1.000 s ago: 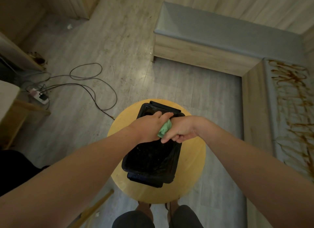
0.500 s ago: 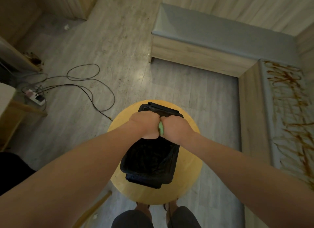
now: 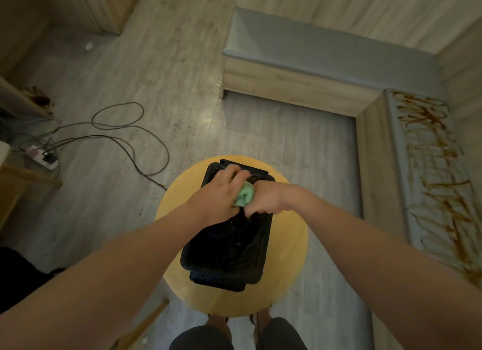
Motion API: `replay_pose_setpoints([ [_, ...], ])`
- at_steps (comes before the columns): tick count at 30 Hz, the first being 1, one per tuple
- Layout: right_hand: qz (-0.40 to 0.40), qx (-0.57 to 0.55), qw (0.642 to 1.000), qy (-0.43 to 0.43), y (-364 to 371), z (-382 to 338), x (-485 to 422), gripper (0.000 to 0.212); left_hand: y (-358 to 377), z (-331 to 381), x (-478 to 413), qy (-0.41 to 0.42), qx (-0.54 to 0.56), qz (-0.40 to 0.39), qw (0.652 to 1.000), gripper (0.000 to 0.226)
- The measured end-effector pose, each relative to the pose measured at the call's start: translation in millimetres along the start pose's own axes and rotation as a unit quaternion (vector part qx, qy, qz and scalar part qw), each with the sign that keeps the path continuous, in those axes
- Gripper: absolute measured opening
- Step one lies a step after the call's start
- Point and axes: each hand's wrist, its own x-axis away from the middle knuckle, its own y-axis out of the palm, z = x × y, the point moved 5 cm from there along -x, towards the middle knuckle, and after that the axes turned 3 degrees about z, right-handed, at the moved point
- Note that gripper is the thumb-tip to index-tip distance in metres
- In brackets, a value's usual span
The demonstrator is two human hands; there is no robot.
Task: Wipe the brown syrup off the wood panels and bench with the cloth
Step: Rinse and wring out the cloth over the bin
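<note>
home room, corner bench [image 3: 326, 60], wood floor [image 3: 161, 62]

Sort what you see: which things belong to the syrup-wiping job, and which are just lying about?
Job: crumpled green cloth, gripped by left hand and right hand; brown syrup streaks; grey-topped wooden bench; black plastic bin under the cloth.
Lying about: looped black cables; white power strip; small white scrap on the floor.
</note>
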Motion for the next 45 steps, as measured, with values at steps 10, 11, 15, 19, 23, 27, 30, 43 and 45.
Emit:
replay_pose_setpoints([
  [10,-0.218,-0.175,0.958,0.060,2,-12,23,0.037,-6,18,8,0.123,-0.049,0.064,0.989,0.099],
  [11,-0.224,-0.187,0.955,0.049,2,-14,24,0.029,-7,16,6,0.107,-0.074,0.072,0.989,0.098],
  [15,-0.190,-0.253,0.948,0.016,4,-17,27,0.026,-18,13,-4,0.039,-0.259,0.008,0.965,0.076],
  [19,-0.003,-0.098,0.995,0.021,-3,-17,17,0.033,-34,22,-23,0.001,-0.315,-0.048,0.948,0.024],
  [23,0.187,0.144,0.970,-0.049,-11,-26,11,0.032,-36,21,-37,-0.038,-0.262,-0.108,0.958,0.006],
  [27,0.273,0.219,0.935,-0.053,-10,-20,11,0.034,-25,19,-46,-0.067,-0.195,-0.188,0.960,0.012],
  [30,0.308,0.244,0.917,-0.064,-3,-19,14,0.022,-15,17,-45,-0.072,-0.180,-0.266,0.944,0.015],
  [43,0.078,-0.017,0.997,-0.025,-3,-17,20,0.022,-17,19,-14,-0.040,-0.083,-0.104,0.990,0.090],
  [45,0.065,-0.060,0.996,0.017,0,-13,20,0.024,-21,20,-13,-0.050,-0.147,-0.120,0.981,0.073],
])
